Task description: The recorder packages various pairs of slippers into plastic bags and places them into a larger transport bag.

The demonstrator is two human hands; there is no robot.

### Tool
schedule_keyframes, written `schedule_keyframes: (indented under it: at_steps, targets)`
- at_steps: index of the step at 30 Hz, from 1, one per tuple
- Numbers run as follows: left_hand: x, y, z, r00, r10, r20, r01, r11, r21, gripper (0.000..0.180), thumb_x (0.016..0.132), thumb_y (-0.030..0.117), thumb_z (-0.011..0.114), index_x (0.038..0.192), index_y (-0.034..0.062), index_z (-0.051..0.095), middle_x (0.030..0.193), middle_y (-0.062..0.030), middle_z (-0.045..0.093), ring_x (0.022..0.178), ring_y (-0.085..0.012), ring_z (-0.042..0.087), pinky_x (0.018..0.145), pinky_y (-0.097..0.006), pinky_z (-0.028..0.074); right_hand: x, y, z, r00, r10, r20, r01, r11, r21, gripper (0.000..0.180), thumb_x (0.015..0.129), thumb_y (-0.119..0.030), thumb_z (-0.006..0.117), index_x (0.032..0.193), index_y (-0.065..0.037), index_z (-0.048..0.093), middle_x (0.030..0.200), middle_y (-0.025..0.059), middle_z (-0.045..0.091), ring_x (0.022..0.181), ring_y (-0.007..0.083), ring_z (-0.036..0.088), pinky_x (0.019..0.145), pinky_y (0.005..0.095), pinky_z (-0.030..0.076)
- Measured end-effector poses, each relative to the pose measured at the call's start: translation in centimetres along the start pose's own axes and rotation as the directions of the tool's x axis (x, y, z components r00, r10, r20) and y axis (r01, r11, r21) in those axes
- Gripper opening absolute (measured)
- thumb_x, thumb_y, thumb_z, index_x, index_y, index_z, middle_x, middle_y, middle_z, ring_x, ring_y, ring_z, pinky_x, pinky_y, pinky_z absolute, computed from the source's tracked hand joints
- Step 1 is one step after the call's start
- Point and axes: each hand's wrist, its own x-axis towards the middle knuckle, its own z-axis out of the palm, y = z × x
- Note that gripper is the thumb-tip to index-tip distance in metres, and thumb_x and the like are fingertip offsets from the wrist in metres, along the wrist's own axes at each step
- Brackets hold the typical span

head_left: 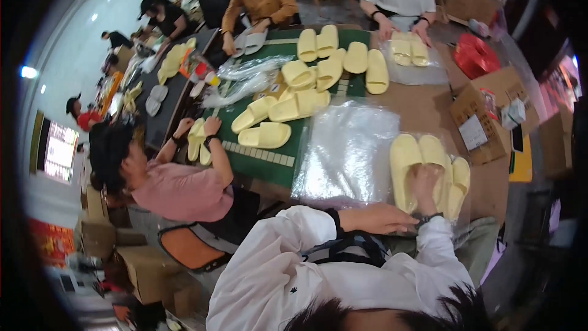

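Pale-yellow backless foam-like slippers (404, 165) lie on the brown bench (422, 115) beside stacked clear plastic bags (349, 150). Right hand (425, 182): among slippers, grip indeterminate. Left hand (391, 219): near them, grip indeterminate. Apparent step: arranging slippers; next move likely requires careful alignment.

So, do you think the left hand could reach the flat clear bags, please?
Probably yes: the flat clear bags lie close by the left hand, with nothing seen covering them.

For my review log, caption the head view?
Right hand at pale yellow slippers beside clear plastic, co-workers around the table.
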Motion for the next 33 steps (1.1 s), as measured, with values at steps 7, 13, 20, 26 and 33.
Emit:
schedule_keyframes:
  at_steps: [7,13,20,26,33]
  targets:
    - [-6.9,-8.4,-1.3,0.8,-0.202,-0.565,0.288,0.955,0.067,0.026,0.085,0.014,0.055,0.109,0.007,0.057,0.11,-0.0143,0.056,0.104,-0.0314,0.051,0.09,-0.039,0.041,3.3,9.1,-0.4,0.979,-0.017,0.204,0.04,0.993,-0.11,0.024,0.076,-0.023,0.056,0.089,-0.003,0.06,0.088,0.0214,0.056,0.085,0.0386,0.053,0.084,0.0484,0.039]
    - [-14.6,-15.4,-2.2,0.5,-0.342,-0.796,0.556,0.831,-0.008,0.022,0.08,0.008,0.056,0.102,0.0049,0.059,0.101,-0.0159,0.056,0.099,-0.0326,0.052,0.084,-0.037,0.043,-4.8,19.0,3.8,0.87,0.198,0.451,-0.182,0.98,-0.079,0.03,0.08,-0.021,0.052,0.104,-0.004,0.058,0.095,0.0219,0.057,0.091,0.0378,0.055,0.078,0.0466,0.044]
    - [-22.0,-19.0,-1.4,0.444,-0.678,-0.586,0.827,0.561,-0.022,0.044,0.076,0.021,0.058,0.119,0.0168,0.052,0.127,-0.0197,0.039,0.108,-0.0415,0.044,0.089,-0.049,0.039,-11.2,3.9,-0.2,0.718,0.386,0.579,-0.156,0.9,-0.406,0.031,0.081,-0.037,0.053,0.074,-0.01,0.066,0.073,0.0141,0.064,0.06,0.0279,0.061,0.054,0.0434,0.048]
    - [-24.1,-21.3,-5.3,0.528,-0.686,-0.501,0.804,0.594,0.034,0.047,0.078,0.021,0.057,0.124,0.0178,0.047,0.133,-0.0261,0.032,0.114,-0.0446,0.04,0.093,-0.05,0.036,-2.1,-5.2,1.6,0.702,-0.069,0.708,-0.534,0.606,0.59,0.038,0.081,-0.033,0.06,0.101,0.0,0.058,0.086,0.0101,0.061,0.078,0.0229,0.058,0.069,0.0334,0.046]
    - [-27.5,-22.9,-11.9,0.38,-0.522,-0.763,0.812,0.584,0.005,0.05,0.076,0.021,0.061,0.123,0.013,0.046,0.125,-0.0295,0.04,0.11,-0.044,0.044,0.092,-0.047,0.038,4.5,-13.5,8.2,0.597,0.35,0.722,-0.771,0.498,0.397,0.101,0.072,-0.06,0.061,0.132,0.013,0.024,0.133,0.03,0.033,0.125,0.0353,0.035,0.1,0.0372,0.032]
